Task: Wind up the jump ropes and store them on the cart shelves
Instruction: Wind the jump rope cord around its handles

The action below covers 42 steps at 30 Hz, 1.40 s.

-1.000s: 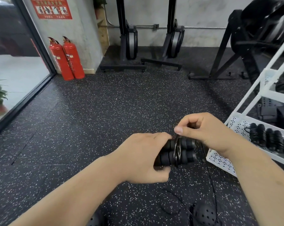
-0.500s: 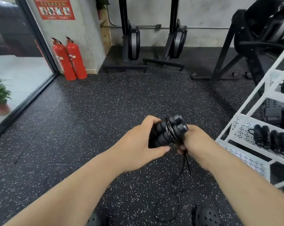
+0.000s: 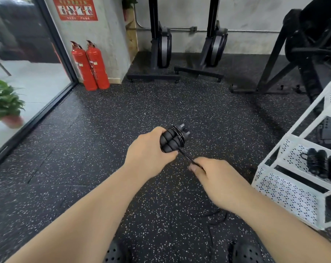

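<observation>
My left hand grips the two black ribbed handles of a jump rope, held together and pointing away from me, with several turns of thin black cord wound round them. My right hand pinches the cord just below the handles and holds it taut. The loose end of the cord trails on the floor under my right forearm. The white perforated cart stands at the right; several wound black jump ropes lie on one of its shelves.
Speckled black rubber floor all around. Two red fire extinguishers stand by the wall at the back left, beside a glass door and a potted plant. Black gym machines line the back wall. My black shoes show at the bottom edge.
My right hand came off the handles and moved down and toward me, pulling the cord taut. My left hand tilted the handle bundle to point away from me.
</observation>
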Available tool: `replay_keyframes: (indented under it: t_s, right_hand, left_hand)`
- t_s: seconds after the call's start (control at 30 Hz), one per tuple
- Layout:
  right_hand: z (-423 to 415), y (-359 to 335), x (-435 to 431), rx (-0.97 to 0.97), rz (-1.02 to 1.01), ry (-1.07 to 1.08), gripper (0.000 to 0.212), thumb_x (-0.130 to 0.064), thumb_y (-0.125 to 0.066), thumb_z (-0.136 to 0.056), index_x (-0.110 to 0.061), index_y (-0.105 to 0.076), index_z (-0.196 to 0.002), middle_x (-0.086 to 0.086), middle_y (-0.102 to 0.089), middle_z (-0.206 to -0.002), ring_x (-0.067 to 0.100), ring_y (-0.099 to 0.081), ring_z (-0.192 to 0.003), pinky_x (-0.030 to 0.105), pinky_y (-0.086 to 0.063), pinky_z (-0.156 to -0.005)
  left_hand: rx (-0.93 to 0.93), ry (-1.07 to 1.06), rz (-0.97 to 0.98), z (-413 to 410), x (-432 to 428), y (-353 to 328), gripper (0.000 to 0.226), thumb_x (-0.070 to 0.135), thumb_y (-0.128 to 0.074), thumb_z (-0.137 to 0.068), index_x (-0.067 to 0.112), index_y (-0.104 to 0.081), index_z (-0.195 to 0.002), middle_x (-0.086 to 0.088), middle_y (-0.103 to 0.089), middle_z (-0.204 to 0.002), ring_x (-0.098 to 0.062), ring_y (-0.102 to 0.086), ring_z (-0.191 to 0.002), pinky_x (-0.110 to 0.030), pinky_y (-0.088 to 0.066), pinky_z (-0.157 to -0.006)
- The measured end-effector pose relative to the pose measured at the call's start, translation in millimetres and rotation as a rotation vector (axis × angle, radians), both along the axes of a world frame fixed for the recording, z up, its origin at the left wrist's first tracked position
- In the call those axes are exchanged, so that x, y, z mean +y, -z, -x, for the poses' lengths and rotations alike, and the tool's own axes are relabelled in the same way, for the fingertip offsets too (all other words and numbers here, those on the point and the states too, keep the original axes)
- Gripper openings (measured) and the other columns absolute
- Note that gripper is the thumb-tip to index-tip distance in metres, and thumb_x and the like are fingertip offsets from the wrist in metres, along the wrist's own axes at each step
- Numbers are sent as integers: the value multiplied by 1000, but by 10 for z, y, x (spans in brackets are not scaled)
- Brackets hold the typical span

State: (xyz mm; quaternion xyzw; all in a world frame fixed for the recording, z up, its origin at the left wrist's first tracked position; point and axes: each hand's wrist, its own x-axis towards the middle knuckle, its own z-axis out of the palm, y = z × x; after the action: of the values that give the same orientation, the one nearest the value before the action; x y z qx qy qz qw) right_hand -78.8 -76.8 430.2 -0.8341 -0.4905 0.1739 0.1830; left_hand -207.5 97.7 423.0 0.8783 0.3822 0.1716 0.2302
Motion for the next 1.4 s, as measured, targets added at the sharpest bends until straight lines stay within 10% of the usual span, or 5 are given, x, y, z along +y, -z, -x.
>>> replay_keyframes:
  t_s: [0.2, 0.57, 1.13, 1.4]
  right_hand:
    - [39, -306, -95, -412, -79, -25, 21, -52, -48, -108, -40, -65, -107, -14, -61, -72, 6, -57, -64, 33, -53, -61]
    - [-331, -356, -113, -301, -192, -52, 24, -67, -62, -92, -48, -75, -96, -19, -63, -68, 3, -57, -68, 34, -52, -67]
    - [-625, -336, -183, 699, -303, 91, 40, -47, -76, -94, -13, -72, -76, 0, -66, -71, 10, -56, -72, 33, -39, -75]
    - [-541, -18, -2, 283, -75, 256, 43, -13, -54, -105, -15, -57, -63, -7, -58, -45, 7, -49, -47, 27, -39, -55]
  left_hand:
    - [216, 137, -95, -22, -12, 99, 49, 53, -80, -82, 39, -57, -123, 14, -64, -102, -20, -63, -96, -38, -56, -83]
    - [285, 584, -205, -59, -338, 34, 41, 53, -77, -83, 34, -58, -114, 17, -49, -89, -13, -60, -95, -33, -50, -81]
    - [-129, 545, 219, 65, -562, -363, 59, 42, -90, -80, 48, -53, -126, 17, -71, -104, -8, -68, -93, -37, -56, -84]
    - [-184, 404, 451, 31, -514, -259, 70, 60, -81, -78, 51, -38, -133, 19, -69, -130, -5, -68, -115, -44, -54, -105]
